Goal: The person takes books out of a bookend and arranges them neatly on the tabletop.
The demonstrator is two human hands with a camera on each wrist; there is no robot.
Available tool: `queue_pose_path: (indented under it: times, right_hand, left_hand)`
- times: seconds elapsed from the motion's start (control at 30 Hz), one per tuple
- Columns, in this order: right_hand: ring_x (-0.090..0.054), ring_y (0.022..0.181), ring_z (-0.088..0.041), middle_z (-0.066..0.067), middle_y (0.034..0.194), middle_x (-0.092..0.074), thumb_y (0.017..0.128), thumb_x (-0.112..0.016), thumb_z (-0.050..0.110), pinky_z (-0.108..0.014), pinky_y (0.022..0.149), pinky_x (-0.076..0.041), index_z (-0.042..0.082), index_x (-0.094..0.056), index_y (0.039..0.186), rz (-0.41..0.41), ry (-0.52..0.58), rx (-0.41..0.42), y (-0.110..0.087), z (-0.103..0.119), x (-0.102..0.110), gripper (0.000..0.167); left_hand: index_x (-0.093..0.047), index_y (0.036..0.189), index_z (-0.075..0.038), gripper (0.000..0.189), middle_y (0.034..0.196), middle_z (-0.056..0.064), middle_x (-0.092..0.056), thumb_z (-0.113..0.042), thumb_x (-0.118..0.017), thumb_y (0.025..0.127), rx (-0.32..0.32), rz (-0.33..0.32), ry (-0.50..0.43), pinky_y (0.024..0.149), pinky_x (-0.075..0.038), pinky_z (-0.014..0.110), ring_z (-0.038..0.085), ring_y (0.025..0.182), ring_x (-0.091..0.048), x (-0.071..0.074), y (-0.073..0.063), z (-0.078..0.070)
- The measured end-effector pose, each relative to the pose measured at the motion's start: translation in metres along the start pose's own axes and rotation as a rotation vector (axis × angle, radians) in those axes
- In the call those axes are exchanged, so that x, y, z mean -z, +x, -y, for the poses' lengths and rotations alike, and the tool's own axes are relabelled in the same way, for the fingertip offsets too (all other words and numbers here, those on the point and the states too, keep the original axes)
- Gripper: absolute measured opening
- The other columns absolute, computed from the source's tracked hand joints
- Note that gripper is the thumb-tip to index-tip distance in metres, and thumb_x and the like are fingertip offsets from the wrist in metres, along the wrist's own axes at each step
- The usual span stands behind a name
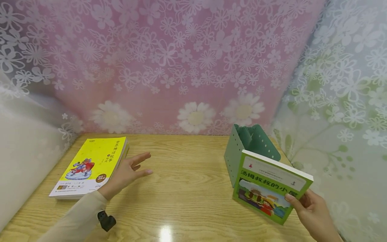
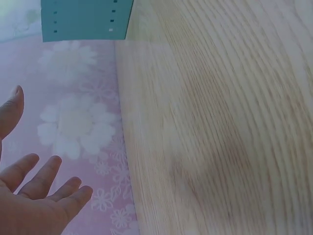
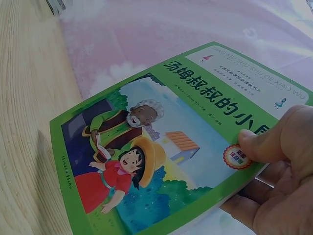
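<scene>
My right hand grips a green picture-covered book by its right edge, thumb on the front cover and fingers behind. The book is tilted and held up in front of a green perforated file holder, hiding part of it. In the right wrist view the cover of the book shows two painted figures, with my thumb near a round badge. My left hand hangs over the table with fingers spread and holds nothing. Just beside it lies a yellow book, on top of a stack at the left.
The wooden table runs back to a pink flowered curtain. Pale sheeting borders the right side, and a white one the left. A small black device sits on the left wrist.
</scene>
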State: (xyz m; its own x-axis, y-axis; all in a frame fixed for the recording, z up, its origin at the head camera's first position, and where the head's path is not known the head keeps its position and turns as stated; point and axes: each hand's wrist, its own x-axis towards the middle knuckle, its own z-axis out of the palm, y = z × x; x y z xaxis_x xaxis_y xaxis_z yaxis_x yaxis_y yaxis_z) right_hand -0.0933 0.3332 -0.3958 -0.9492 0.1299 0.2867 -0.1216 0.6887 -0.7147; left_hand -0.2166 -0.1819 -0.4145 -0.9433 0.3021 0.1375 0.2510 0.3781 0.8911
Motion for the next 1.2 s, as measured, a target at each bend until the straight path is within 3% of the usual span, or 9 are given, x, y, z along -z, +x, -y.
queue_pose_path:
  times: [0.33, 0.6, 0.8, 1.03, 1.2]
  right_hand:
    - [-0.064, 0.087, 0.0, 0.029, 0.103, -0.06, 0.092, -0.062, 0.0, -0.022, 0.069, -0.055, -0.007, -0.051, 0.131, 0.08, 0.162, 0.046, 0.013, 0.02, -0.023, 0.041]
    - [-0.067, 0.09, -0.006, 0.017, 0.104, -0.067, 0.092, -0.059, -0.002, -0.024, 0.072, -0.056, -0.011, -0.05, 0.129, 0.174, 0.329, 0.105, 0.022, 0.033, -0.044, 0.039]
    - [-0.066, 0.091, -0.007, 0.014, 0.106, -0.067, 0.093, -0.06, 0.0, -0.025, 0.074, -0.056, -0.009, -0.05, 0.13, 0.221, 0.384, 0.109, 0.028, 0.042, -0.059, 0.04]
    - [-0.067, 0.094, -0.008, 0.014, 0.106, -0.067, 0.093, -0.059, 0.001, -0.025, 0.076, -0.056, -0.011, -0.048, 0.13, 0.264, 0.451, 0.168, 0.037, 0.054, -0.071, 0.04]
    - [-0.068, 0.093, -0.012, -0.003, 0.108, -0.07, 0.093, -0.059, 0.002, -0.026, 0.076, -0.056, -0.012, -0.049, 0.128, 0.295, 0.505, 0.173, 0.042, 0.061, -0.08, 0.038]
  left_hand:
    - [-0.042, 0.146, -0.014, 0.069, 0.147, 0.01, -0.044, -0.023, -0.074, 0.085, -0.013, 0.062, -0.128, 0.11, -0.03, 0.054, 0.031, 0.138, -0.035, -0.022, 0.008, -0.007]
    - [-0.042, 0.146, -0.013, 0.071, 0.147, 0.01, -0.044, -0.02, -0.075, 0.084, -0.062, 0.12, -0.248, 0.111, -0.03, 0.052, 0.031, 0.138, -0.035, -0.049, 0.016, -0.022]
    - [-0.041, 0.146, -0.013, 0.07, 0.148, 0.01, -0.043, -0.016, -0.075, 0.085, -0.08, 0.159, -0.333, 0.111, -0.029, 0.05, 0.029, 0.139, -0.034, -0.065, 0.018, -0.031]
    - [-0.041, 0.146, -0.012, 0.069, 0.148, 0.008, -0.044, -0.016, -0.074, 0.086, -0.097, 0.198, -0.416, 0.111, -0.031, 0.049, 0.028, 0.139, -0.035, -0.088, 0.023, -0.037]
    - [-0.041, 0.146, -0.011, 0.067, 0.147, 0.01, -0.043, -0.014, -0.072, 0.087, -0.092, 0.226, -0.472, 0.11, -0.034, 0.046, 0.032, 0.138, -0.035, -0.102, 0.024, -0.041]
